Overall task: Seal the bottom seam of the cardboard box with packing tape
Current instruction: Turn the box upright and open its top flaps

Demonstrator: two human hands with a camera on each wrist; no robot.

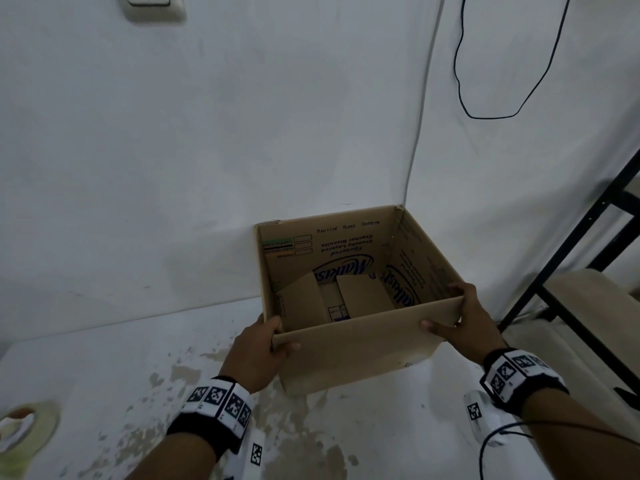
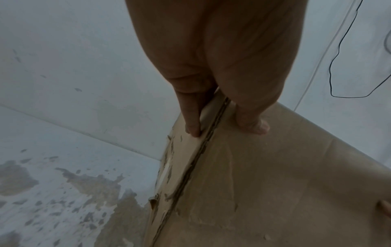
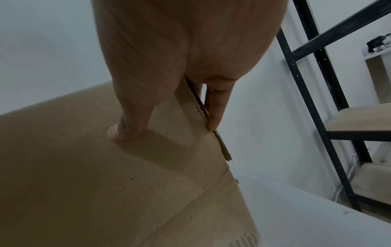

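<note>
A brown cardboard box (image 1: 360,348) stands open side up on the white table, printed blue lettering on its inner walls and two loose flaps lying inside. My left hand (image 1: 266,344) grips the box's near left corner, thumb on the front wall (image 2: 253,125) and fingers (image 2: 191,123) round the side. My right hand (image 1: 453,317) grips the near right corner the same way, thumb on the front panel (image 3: 118,132), fingers (image 3: 213,120) behind the edge. A roll of packing tape (image 1: 24,431) lies at the table's left front. The box's underside is hidden.
The white table (image 1: 104,368) has peeling, stained paint. A white wall corner stands right behind the box. A black metal shelf rack (image 1: 571,271) with wooden boards stands to the right. A black cable (image 1: 460,74) hangs on the wall.
</note>
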